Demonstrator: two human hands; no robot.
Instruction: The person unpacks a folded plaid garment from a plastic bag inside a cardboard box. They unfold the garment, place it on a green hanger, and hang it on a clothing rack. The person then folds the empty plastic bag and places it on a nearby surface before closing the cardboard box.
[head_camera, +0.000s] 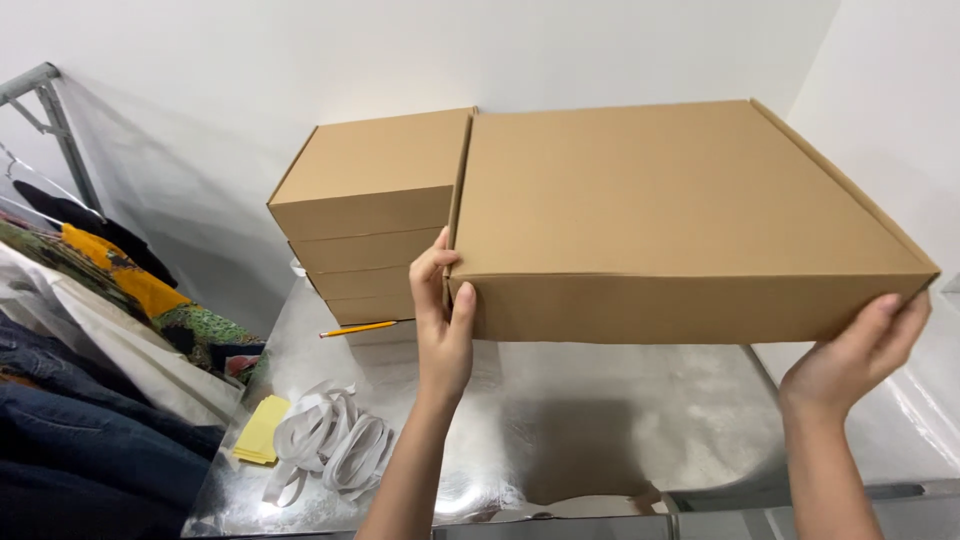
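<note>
Both grips clamp the large flat cardboard box (690, 215) by its short ends, left hand (443, 320) at the near-left corner, right hand (855, 362) under the near-right, its long axis running across, above the steel bench (600, 420) beside stacked boxes (370, 215).

Box (690, 215) underside hidden; clothes (70, 400) cut off left.

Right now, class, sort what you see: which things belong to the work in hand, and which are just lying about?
In hand:
- large cardboard box, held off the table between the left hand and right hand

Lying about:
- stack of smaller cardboard boxes
- yellow pencil
- white straps
- yellow paper pad
- clothes on a rack
- shiny metal table
</note>
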